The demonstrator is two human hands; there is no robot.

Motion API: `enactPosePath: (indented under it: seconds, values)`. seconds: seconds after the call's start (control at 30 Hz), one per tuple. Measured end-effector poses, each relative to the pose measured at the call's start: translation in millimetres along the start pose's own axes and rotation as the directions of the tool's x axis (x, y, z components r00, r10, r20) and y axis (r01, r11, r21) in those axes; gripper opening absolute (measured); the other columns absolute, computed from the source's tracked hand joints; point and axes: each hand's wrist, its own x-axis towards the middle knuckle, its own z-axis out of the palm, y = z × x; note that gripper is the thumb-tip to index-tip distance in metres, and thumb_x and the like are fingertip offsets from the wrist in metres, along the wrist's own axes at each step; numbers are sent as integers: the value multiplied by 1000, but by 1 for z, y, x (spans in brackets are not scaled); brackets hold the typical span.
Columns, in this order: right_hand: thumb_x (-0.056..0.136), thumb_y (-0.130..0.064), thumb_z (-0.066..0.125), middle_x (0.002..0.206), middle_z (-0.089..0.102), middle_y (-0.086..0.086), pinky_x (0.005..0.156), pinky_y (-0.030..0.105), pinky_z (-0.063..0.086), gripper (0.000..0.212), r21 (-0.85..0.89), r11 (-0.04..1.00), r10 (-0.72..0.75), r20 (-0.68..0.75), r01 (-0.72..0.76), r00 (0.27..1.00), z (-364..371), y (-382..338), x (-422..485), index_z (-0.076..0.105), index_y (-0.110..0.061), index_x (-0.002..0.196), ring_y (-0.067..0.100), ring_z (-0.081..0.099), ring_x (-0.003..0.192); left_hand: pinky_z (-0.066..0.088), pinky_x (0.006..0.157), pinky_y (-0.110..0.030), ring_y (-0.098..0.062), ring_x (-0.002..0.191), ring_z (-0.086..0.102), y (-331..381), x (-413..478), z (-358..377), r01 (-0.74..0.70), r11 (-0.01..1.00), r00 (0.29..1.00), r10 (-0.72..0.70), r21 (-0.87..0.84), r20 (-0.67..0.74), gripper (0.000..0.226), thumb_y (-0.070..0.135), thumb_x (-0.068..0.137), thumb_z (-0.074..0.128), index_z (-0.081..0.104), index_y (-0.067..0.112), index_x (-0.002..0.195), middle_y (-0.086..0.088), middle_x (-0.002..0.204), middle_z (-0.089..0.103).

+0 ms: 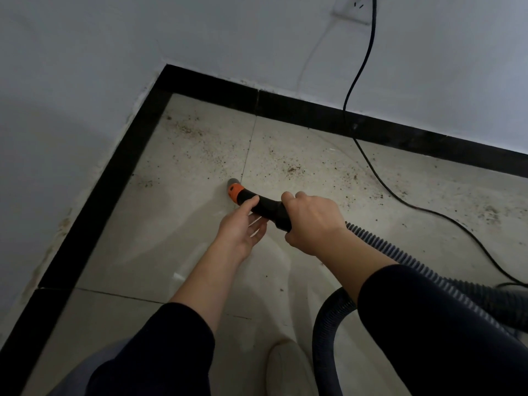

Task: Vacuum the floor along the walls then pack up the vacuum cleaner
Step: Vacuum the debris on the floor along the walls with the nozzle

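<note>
While my pale shoe [285, 367] sits at six o'clock, the ribbed grey hose [325, 332] loops up from five o'clock to my right hand [311, 221], which is wrapped around the smooth black hose handle [268, 205]. At its nine o'clock my left hand [243, 227] pinches the same tube, thumb on top, fingers beneath. Beyond, the orange collar [235, 191] points toward eleven o'clock over glossy beige tiles [171, 238] speckled with brown crumbs [291, 168]. Black skirting [285, 101] and a power cord [360, 67] lie around twelve to one o'clock.

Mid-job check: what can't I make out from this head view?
Vacuum cleaner body: cut off at the right edge, behind the right sleeve.
Socket and plug: cut off by the top edge.
Nozzle mouth: faces away.
Right hand fingers: tips hidden under the handle.
</note>
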Motion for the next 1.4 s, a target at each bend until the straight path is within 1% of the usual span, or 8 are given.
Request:
enactPosePath:
  seconds: [0.3, 0.5, 0.67, 0.83, 1.03, 1.1, 1.23, 1.4]
  values:
    - [89, -27, 61, 90, 43, 1, 58, 32, 34, 37, 31, 999, 10, -20, -9, 1000, -1, -14, 13, 46, -14, 119, 21, 45, 72, 53, 70, -26, -21, 96, 66, 23, 9, -10, 2, 998, 1000, -1, 64, -22, 23, 23, 92, 65, 58, 9, 110, -15, 104, 68]
    - [87, -24, 62, 100, 53, 3, 60, 32, 34, 38, 55, 998, 7, -29, -6, 1000, 0, -30, 22, 45, -14, 120, 21, 44, 73, 52, 65, -28, -22, 93, 68, 40, 15, -24, 6, 993, 999, 1, 120, -52, 27, 21, 92, 64, 56, 7, 113, -16, 102, 69]
    - [87, -25, 63, 90, 42, 2, 59, 32, 34, 39, 45, 999, -23, -32, 24, 999, -3, -42, 28, 45, -14, 120, 21, 44, 72, 52, 67, -28, -20, 91, 66, 47, 14, -34, 8, 996, 997, -1, 91, -76, 22, 22, 92, 63, 57, 9, 109, -15, 99, 68]
    - [86, -23, 62, 91, 43, 2, 60, 32, 36, 39, 58, 997, -52, -22, 53, 998, -5, -56, 30, 44, -14, 121, 21, 44, 73, 50, 62, -28, -19, 87, 66, 53, 10, -47, 5, 995, 994, 5, 95, -108, 26, 22, 92, 63, 57, 9, 113, -14, 98, 68]
    - [87, -24, 62, 105, 55, 5, 61, 33, 36, 42, 47, 994, -92, -33, 94, 995, -6, -69, 30, 44, -15, 123, 24, 54, 81, 51, 66, -29, -19, 86, 67, 60, 4, -62, 10, 995, 992, 3, 98, -126, 17, 22, 93, 61, 57, 10, 104, -14, 98, 68]
    - [87, -23, 62, 107, 56, 6, 62, 33, 36, 42, 48, 994, -100, -32, 102, 994, -6, -74, 30, 43, -14, 123, 25, 58, 87, 51, 69, -29, -20, 88, 67, 62, 4, -65, 10, 995, 991, 2, 95, -135, 18, 22, 93, 61, 57, 10, 106, -15, 100, 67]
    - [87, -22, 61, 106, 56, 6, 61, 32, 35, 40, 57, 993, -102, -49, 105, 994, -6, -81, 32, 44, -13, 123, 23, 49, 77, 52, 69, -30, -21, 93, 66, 65, 2, -72, 5, 998, 989, 5, 65, -151, 25, 22, 93, 61, 57, 9, 114, -16, 105, 67]
    - [87, -22, 63, 106, 56, 5, 63, 33, 36, 42, 59, 990, -121, -51, 124, 991, -7, -91, 35, 44, -15, 123, 24, 55, 82, 52, 73, -31, -20, 94, 66, 69, -2, -80, -11, 998, 985, 23, 68, -172, 26, 23, 94, 60, 58, 11, 117, -13, 106, 68]
